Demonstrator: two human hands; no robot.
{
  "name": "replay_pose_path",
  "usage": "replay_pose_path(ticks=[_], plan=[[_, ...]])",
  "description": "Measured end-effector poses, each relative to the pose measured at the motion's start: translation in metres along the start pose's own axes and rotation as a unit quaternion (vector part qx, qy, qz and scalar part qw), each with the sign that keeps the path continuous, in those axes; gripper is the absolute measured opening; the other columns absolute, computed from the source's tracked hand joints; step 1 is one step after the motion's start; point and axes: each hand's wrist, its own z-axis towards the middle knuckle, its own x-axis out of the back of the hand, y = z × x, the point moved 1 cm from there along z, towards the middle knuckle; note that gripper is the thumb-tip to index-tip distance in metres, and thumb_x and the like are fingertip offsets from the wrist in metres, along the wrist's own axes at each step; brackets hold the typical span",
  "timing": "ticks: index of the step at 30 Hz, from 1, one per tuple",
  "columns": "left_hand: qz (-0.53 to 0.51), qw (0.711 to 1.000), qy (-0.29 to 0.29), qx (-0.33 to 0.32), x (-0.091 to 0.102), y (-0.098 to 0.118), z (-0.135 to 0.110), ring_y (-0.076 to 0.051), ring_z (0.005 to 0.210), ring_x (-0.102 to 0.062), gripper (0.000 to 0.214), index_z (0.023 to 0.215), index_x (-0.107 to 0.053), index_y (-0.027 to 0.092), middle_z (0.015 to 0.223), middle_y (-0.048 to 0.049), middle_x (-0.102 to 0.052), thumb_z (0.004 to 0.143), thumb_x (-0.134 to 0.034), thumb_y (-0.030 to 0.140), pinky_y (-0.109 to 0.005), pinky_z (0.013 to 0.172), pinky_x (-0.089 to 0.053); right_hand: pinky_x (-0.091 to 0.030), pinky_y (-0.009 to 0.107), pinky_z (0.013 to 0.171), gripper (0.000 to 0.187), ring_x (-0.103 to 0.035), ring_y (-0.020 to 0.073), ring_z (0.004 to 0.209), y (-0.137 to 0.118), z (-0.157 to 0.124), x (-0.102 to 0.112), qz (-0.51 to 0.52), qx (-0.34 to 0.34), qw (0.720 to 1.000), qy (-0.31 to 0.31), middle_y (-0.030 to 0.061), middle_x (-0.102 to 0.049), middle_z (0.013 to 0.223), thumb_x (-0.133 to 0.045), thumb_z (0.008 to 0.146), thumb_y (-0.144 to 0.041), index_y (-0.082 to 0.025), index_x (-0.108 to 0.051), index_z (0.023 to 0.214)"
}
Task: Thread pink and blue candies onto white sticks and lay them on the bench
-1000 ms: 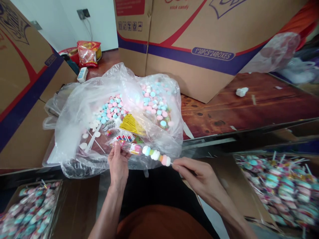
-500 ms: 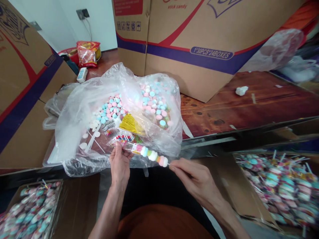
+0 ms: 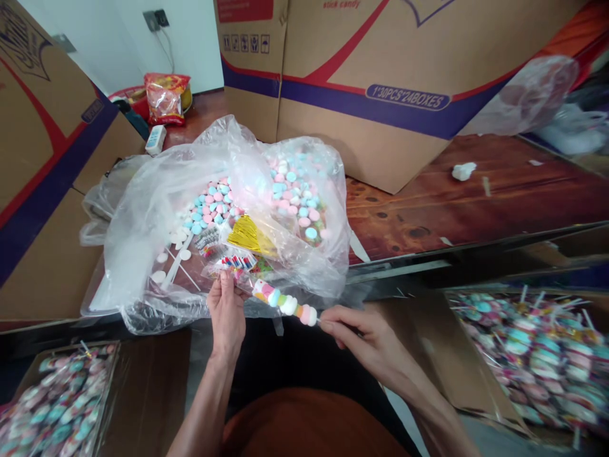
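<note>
My right hand (image 3: 354,336) pinches the bare end of a candy stick (image 3: 284,303) strung with pink, white, blue and green discs. My left hand (image 3: 226,310) is closed on a small clear printed wrapper (image 3: 234,271), and the stick's tip reaches the wrapper's mouth. Both hands are at the near edge of a big clear plastic bag (image 3: 157,197). The bag covers loose pink, blue and white candy discs (image 3: 295,193), white sticks (image 3: 178,263) and a bundle of gold twist ties (image 3: 247,236).
Large cardboard cartons (image 3: 380,82) stand behind and at the left (image 3: 42,184). Boxes of wrapped candy sticks sit at the lower left (image 3: 54,406) and at the right (image 3: 537,355). A wooden tabletop (image 3: 476,197) holds a crumpled white scrap (image 3: 463,171).
My right hand has pushed the candy stick leftward, bringing its tip up to the wrapper in my left hand. The left hand has stayed put.
</note>
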Motion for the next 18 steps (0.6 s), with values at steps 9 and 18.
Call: replay_pose_path(ticks=[9,18], plan=[[0.027,1.000,0.000,-0.012,0.003,-0.001,0.005,-0.011,0.059,-0.065,0.041,0.077,-0.064,0.017,0.069,-0.0008,-0.071,0.071,-0.080,0.054,-0.020,0.055,-0.048,-0.036,0.023,0.051,0.033,-0.043,0.0103,0.050,0.005,0.005,-0.004,0.127,-0.067,0.989,0.020,-0.0037,-0.047,0.053,-0.059,0.091,-0.044,-0.017,-0.068,0.074],[0.021,0.997,0.056,0.040,0.000,-0.004,0.001,-0.009,0.051,-0.060,0.049,0.072,-0.058,0.016,0.061,0.0030,-0.064,0.063,-0.083,0.057,-0.020,0.051,-0.048,-0.040,0.023,0.054,0.028,-0.051,0.0121,0.055,0.007,0.000,-0.015,0.022,0.012,0.999,0.045,-0.0020,-0.056,0.059,-0.055,0.096,-0.035,-0.018,-0.068,0.078]])
